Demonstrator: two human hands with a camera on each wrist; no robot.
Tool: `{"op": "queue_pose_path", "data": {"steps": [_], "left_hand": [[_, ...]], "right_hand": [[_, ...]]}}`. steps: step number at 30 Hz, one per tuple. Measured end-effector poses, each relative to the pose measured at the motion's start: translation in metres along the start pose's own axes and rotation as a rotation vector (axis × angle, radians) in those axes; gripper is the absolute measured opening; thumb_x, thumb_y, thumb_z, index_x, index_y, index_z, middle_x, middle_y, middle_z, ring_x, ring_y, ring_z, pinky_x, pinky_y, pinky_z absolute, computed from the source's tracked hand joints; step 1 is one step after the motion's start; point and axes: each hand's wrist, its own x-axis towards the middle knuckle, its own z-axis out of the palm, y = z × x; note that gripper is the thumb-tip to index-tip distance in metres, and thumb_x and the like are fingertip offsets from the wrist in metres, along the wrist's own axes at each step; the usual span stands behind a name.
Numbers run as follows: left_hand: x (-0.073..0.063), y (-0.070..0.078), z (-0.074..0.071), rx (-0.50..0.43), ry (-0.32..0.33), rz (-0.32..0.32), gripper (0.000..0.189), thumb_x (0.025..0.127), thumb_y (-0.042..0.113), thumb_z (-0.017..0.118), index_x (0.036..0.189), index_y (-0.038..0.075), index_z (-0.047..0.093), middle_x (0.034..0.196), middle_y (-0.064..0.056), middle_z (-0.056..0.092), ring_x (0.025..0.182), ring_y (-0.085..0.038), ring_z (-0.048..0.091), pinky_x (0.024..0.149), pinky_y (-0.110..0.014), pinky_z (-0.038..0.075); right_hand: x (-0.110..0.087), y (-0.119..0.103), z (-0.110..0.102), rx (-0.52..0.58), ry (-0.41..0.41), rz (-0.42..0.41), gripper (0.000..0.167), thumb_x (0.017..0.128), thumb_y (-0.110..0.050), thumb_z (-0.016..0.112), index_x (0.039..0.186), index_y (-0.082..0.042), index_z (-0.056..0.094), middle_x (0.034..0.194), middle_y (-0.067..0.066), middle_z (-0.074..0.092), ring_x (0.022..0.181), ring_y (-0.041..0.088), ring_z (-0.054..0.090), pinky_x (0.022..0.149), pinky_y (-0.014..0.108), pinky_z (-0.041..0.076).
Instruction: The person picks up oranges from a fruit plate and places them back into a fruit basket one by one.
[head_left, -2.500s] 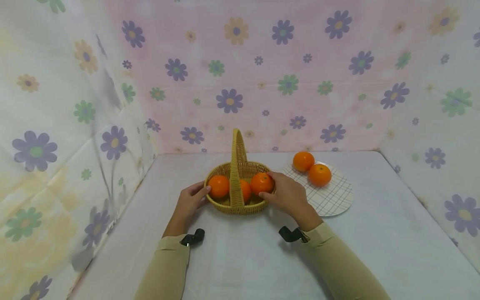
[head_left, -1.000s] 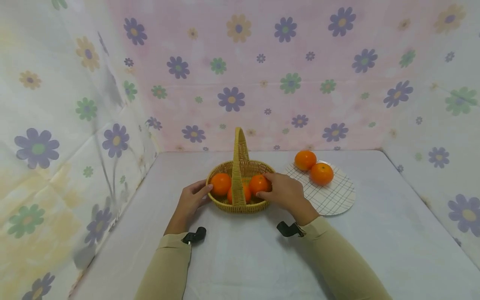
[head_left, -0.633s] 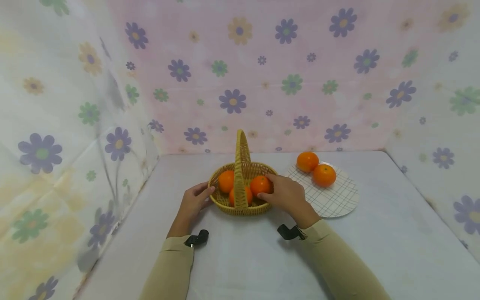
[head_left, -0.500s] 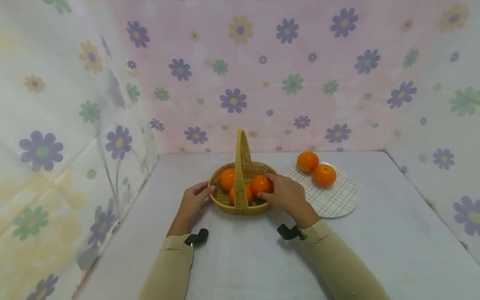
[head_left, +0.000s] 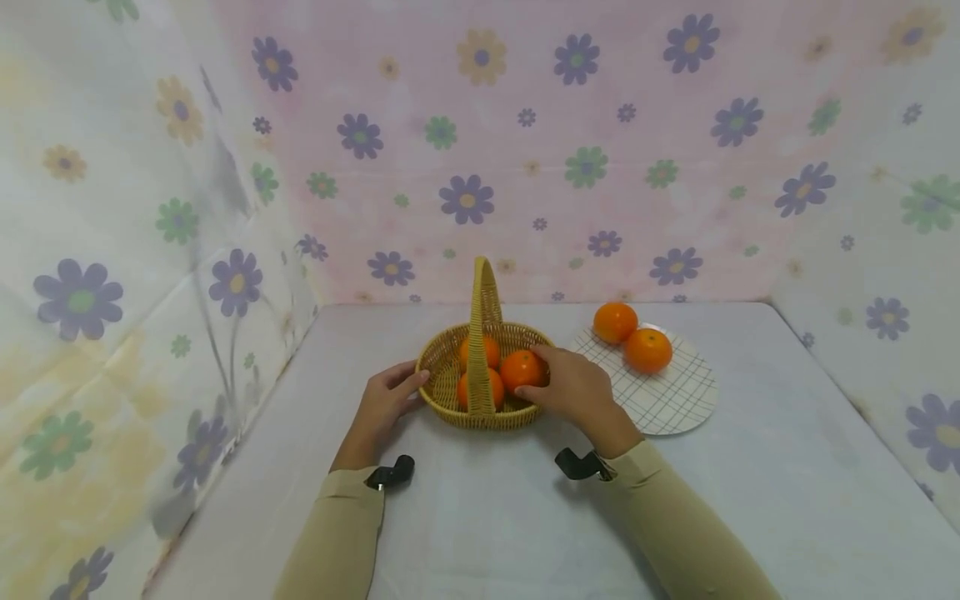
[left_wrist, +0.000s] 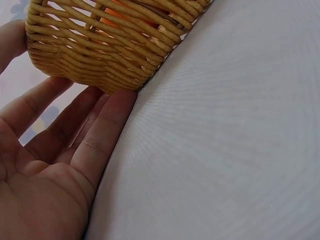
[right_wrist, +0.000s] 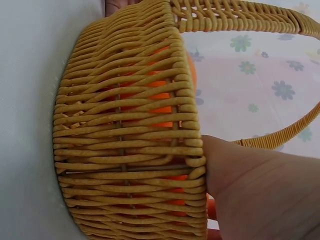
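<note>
A yellow wicker basket (head_left: 440,402) with a tall hoop handle stands mid-table and contains three oranges. My left hand (head_left: 381,407) holds its left end, the thumb over the rim; in the left wrist view the fingers (left_wrist: 97,142) extend to the low outer wall. Reaching over the right end, my right hand (head_left: 581,390) grips the right-hand orange (head_left: 519,370) between thumb and fingers. The handle partly covers the front orange (head_left: 496,390) and the rear orange (head_left: 491,350). Through the weave in the right wrist view, orange skin shows behind the basket wall (right_wrist: 100,115).
Right of the basket lies a round white plate (head_left: 675,400) with a grid pattern. One orange (head_left: 648,351) sits on it, and another orange (head_left: 615,322) is at its back edge. Flower-print cloth (head_left: 420,225) encloses the white table (head_left: 480,517) at the back and sides.
The orange at the basket's left end has shifted right and back, behind the handle. The basket sits slightly farther right in view. Both hands keep their places on basket and orange.
</note>
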Motion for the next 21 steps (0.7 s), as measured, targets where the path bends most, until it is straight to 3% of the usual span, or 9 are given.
{"op": "queue_pose_path", "data": {"steps": [6, 10, 17, 21], "left_hand": [[-0.001, 0.000, 0.001, 0.014, 0.001, 0.003, 0.055, 0.095, 0.038, 0.076, 0.140, 0.010, 0.063, 0.143, -0.009, 0.061, 0.126, -0.027, 0.064, 0.094, -0.034, 0.062], [-0.001, 0.001, 0.000, 0.014, 0.004, -0.007, 0.054, 0.095, 0.038, 0.076, 0.140, 0.011, 0.063, 0.143, -0.008, 0.061, 0.127, -0.027, 0.064, 0.094, -0.033, 0.062], [-0.002, 0.002, 0.000, 0.027, -0.009, -0.007, 0.052, 0.098, 0.034, 0.073, 0.143, 0.010, 0.060, 0.146, -0.010, 0.059, 0.129, -0.028, 0.063, 0.095, -0.034, 0.062], [-0.001, 0.002, -0.001, 0.042, -0.011, -0.008, 0.051, 0.099, 0.034, 0.072, 0.143, 0.011, 0.061, 0.146, -0.008, 0.059, 0.129, -0.027, 0.063, 0.095, -0.034, 0.061]], "right_hand": [[-0.001, 0.005, -0.002, 0.035, 0.029, -0.042, 0.084, 0.083, -0.067, 0.076, 0.153, -0.027, 0.051, 0.136, 0.003, 0.068, 0.107, 0.026, 0.066, 0.076, 0.042, 0.060], [-0.001, 0.009, -0.005, 0.067, 0.052, -0.056, 0.084, 0.084, -0.067, 0.075, 0.153, -0.027, 0.051, 0.144, 0.002, 0.064, 0.122, 0.028, 0.064, 0.088, 0.049, 0.061], [-0.002, 0.022, -0.017, 0.111, 0.125, -0.056, 0.079, 0.087, -0.069, 0.070, 0.151, -0.026, 0.053, 0.151, 0.003, 0.058, 0.136, 0.033, 0.056, 0.106, 0.058, 0.052], [-0.002, 0.027, -0.027, 0.125, 0.143, -0.029, 0.074, 0.090, -0.062, 0.071, 0.151, -0.023, 0.053, 0.153, 0.006, 0.056, 0.140, 0.035, 0.052, 0.112, 0.060, 0.047]]}}
